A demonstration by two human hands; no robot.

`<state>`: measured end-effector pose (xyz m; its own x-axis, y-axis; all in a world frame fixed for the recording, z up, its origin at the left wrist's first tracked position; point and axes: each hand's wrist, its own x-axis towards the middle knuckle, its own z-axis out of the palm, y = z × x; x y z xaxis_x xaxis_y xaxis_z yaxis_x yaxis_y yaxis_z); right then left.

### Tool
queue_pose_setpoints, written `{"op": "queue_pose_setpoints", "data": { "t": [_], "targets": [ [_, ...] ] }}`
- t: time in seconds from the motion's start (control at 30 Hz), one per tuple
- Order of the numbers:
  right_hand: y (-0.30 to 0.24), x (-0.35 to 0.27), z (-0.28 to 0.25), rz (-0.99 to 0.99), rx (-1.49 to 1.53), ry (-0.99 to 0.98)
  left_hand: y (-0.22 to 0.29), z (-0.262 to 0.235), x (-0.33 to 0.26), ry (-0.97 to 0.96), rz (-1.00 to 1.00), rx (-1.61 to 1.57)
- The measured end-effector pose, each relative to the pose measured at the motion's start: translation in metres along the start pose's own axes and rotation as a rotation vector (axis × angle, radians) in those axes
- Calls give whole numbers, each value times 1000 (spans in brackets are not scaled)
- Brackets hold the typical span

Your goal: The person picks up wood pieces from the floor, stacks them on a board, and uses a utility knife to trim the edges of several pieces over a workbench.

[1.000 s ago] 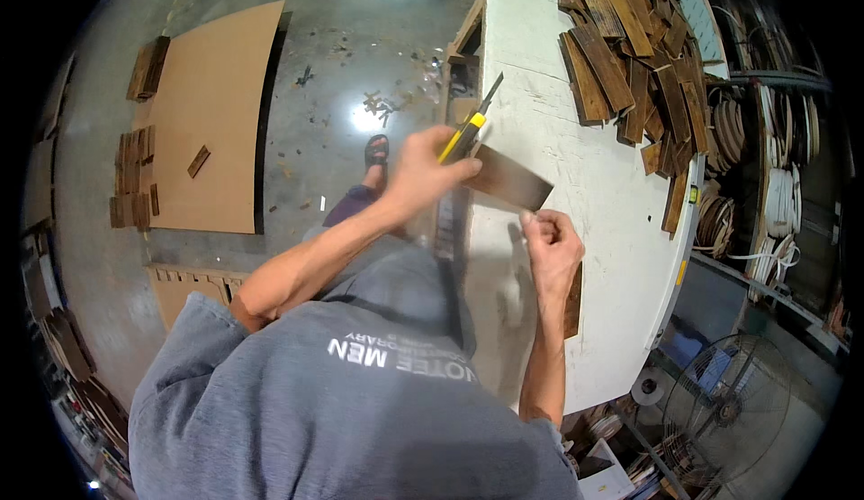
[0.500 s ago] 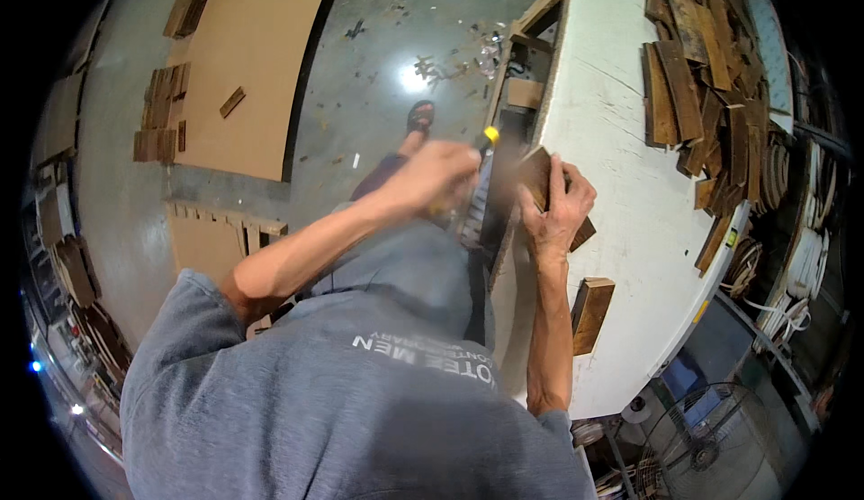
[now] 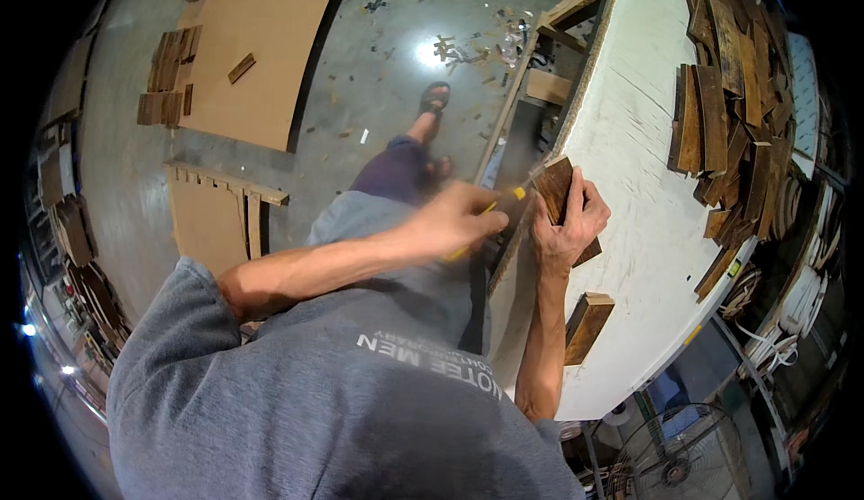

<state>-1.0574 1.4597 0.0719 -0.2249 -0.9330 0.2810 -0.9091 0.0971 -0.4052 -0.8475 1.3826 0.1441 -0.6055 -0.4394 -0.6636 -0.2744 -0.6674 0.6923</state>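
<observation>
My left hand (image 3: 454, 219) grips a yellow utility knife (image 3: 499, 201), its tip against the near edge of a dark wooden piece (image 3: 555, 188). My right hand (image 3: 567, 225) presses that piece down at the edge of the white worktable (image 3: 630, 230), fingers wrapped over it. A second brown wood block (image 3: 587, 326) lies on the table just below my right forearm.
A heap of several dark wood strips (image 3: 729, 131) covers the table's far right side. On the concrete floor lie a large cardboard sheet (image 3: 261, 45), small wood pieces (image 3: 162, 104) and scraps. My sandalled foot (image 3: 434, 99) shows below. A fan (image 3: 666, 455) stands at lower right.
The knife was raised above the table a second ago; my left hand has brought it down to the wood piece's edge. My right hand has closed over the piece.
</observation>
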Motion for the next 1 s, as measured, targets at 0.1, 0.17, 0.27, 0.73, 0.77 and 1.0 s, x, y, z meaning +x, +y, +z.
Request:
{"op": "queue_pose_setpoints", "data": {
  "t": [0.1, 0.17, 0.27, 0.73, 0.77, 1.0],
  "targets": [
    [-2, 2, 0, 1, 5, 5, 10, -1, -1, -10, -24, -3],
    [-3, 2, 0, 10, -4, 1, 9, -2, 1, -8, -52, 7],
    [0, 3, 1, 53, 48, -9, 3, -2, 10, 15, -72, 1],
    [5, 1, -4, 50, 49, -31, -21, -22, 47, 145, 15, -30],
    [0, 1, -9, 11, 51, -23, -25, -22, 42, 143, 33, -11],
    [-43, -39, -126, 265, 52, 94, -31, -35, 23, 135, -55, -110]
  ]
}}
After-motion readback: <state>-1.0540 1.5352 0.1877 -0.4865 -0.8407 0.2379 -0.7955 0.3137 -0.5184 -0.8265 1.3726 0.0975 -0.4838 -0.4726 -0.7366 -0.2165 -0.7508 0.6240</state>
